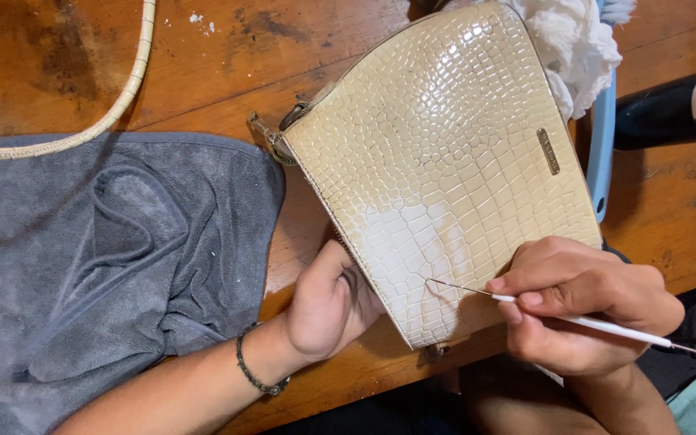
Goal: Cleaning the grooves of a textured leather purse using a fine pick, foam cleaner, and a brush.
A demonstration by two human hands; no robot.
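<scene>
A glossy cream handbag (453, 153) with a crocodile-scale pattern lies tilted on the wooden table (283, 48). My left hand (328, 302) grips its lower left edge from underneath, thumb along the seam. A thin tool (582, 321) with a white handle and a fine metal tip is pinched in my right hand (582, 310). The tip touches the bag's front near its lower edge. A small metal plate (548, 151) sits on the right side of the bag. A dark bead bracelet (255, 374) circles my left wrist.
A grey towel (98, 258) is bunched up on the left of the table. The bag's cream strap (126, 93) curves over the towel's top edge. A white fluffy cloth (577, 40), a light blue plastic piece (603, 145) and a dark bottle (662, 117) lie at the upper right.
</scene>
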